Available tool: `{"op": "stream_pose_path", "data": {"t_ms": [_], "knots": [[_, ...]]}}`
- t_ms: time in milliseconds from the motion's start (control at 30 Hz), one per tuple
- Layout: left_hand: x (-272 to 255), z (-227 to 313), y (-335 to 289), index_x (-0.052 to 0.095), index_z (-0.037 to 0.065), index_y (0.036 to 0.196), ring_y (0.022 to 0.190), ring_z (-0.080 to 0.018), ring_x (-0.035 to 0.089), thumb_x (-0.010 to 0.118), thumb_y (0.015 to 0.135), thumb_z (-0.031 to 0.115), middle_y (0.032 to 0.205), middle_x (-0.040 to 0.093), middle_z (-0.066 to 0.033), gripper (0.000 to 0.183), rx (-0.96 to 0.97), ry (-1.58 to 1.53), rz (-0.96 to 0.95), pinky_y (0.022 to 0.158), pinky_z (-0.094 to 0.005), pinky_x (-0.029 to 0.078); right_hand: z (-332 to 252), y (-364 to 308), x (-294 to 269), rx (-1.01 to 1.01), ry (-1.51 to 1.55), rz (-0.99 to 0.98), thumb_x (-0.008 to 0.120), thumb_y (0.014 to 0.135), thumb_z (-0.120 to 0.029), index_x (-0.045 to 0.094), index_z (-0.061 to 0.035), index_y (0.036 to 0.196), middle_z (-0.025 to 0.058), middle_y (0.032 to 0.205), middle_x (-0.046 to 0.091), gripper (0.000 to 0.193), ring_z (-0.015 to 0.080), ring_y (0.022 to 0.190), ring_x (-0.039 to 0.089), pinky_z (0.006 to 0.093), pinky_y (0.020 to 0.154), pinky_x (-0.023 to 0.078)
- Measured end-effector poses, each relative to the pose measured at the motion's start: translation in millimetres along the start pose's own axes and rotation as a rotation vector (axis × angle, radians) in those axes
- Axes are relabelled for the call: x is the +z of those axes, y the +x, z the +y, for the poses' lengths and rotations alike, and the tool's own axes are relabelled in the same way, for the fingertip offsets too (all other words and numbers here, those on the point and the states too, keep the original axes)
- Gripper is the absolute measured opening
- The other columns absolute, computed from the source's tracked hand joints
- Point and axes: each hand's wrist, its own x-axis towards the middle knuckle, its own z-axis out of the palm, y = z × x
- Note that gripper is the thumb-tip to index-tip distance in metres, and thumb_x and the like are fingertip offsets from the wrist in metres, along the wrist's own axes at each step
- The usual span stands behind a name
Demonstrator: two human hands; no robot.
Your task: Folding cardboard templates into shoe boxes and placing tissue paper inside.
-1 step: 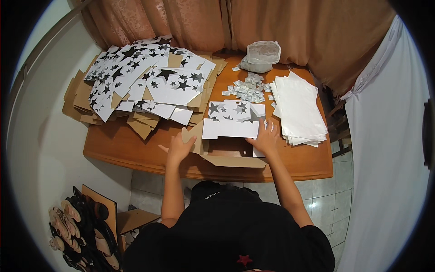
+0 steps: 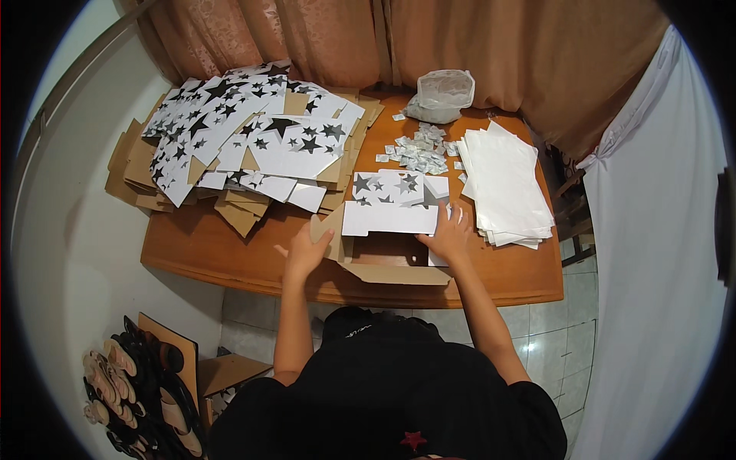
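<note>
A cardboard box (image 2: 391, 217), partly folded and standing open, lies at the front of the table. Its outside is white with grey and black stars, its inside brown. On its left side, my left hand (image 2: 307, 253) grips a brown flap (image 2: 328, 224), with some fingers hidden behind the cardboard and the little finger sticking out. My right hand (image 2: 447, 236) clasps the right wall, thumb toward the opening and the other fingers spread along the outside. Another brown flap (image 2: 399, 274) extends toward me along the near side. Through the opening, the wooden tabletop shows.
Flat star-printed cardboard sheets (image 2: 253, 130) are heaped at the left of the wooden table (image 2: 222, 257). Small white packets (image 2: 420, 149) lie beyond the box, near a clear plastic bag (image 2: 445, 96). White paper sheets (image 2: 506, 184) are stacked at right. Footwear (image 2: 146, 391) fills a rack at lower left.
The left flap and my left hand's outer finger have shifted very slightly to the right. My right hand stays on the box.
</note>
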Motion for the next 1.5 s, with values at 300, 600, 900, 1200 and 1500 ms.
{"op": "stream_pose_path", "data": {"t_ms": [300,600,900,1200,1500], "knots": [[51,23,-11,0.051,0.001,0.122,0.132,-0.0299,0.028,0.052,0.085,0.046,0.139,0.035,-0.0159,0.059,0.675,0.047,-0.232,0.107,-0.0458,0.018,4,-3,4,-0.015,0.037,0.024,0.075,0.061,-0.043,0.031,-0.0102,0.135,0.0184,0.138,0.024,0.092,0.0437,0.125,0.022,0.0584,0.096,0.027],[64,12,1,0.057,0.001,0.116,0.132,-0.0288,0.028,0.049,0.08,0.059,0.137,0.039,-0.0127,0.069,0.678,0.153,-0.395,0.107,-0.0513,0.016,2,-4,8,-0.028,-0.014,0.073,0.074,0.06,-0.048,0.031,-0.0113,0.136,0.0165,0.138,0.025,0.094,0.0422,0.124,0.024,0.0604,0.09,0.031],[46,14,-1,0.048,0.01,0.129,0.138,-0.0281,0.008,0.068,0.058,0.064,0.146,0.025,-0.0117,0.091,0.659,0.199,-0.635,0.105,-0.0578,-0.001,8,0,11,-0.026,0.059,0.107,0.075,0.058,-0.049,0.032,-0.0117,0.135,0.0168,0.136,0.027,0.095,0.041,0.125,0.025,0.0603,0.089,0.032],[46,5,9,0.065,0.024,0.106,0.138,-0.0335,0.002,0.069,0.066,0.055,0.145,0.028,-0.0058,0.052,0.493,0.126,-0.506,0.098,-0.0674,-0.006,27,19,12,0.052,0.442,-0.044,0.055,0.075,-0.059,0.039,-0.0082,0.132,0.0184,0.139,0.026,0.078,0.038,0.127,0.024,0.0566,0.097,0.026],[105,15,30,0.036,0.004,0.128,0.122,-0.0395,0.033,0.063,0.08,0.033,0.136,0.03,-0.0196,0.062,0.327,-0.182,0.257,0.097,-0.0516,0.029,18,8,12,-0.011,0.366,0.052,0.059,0.077,-0.047,0.042,-0.0062,0.128,0.0193,0.138,0.028,0.068,0.0392,0.124,0.028,0.055,0.097,0.025]]}}
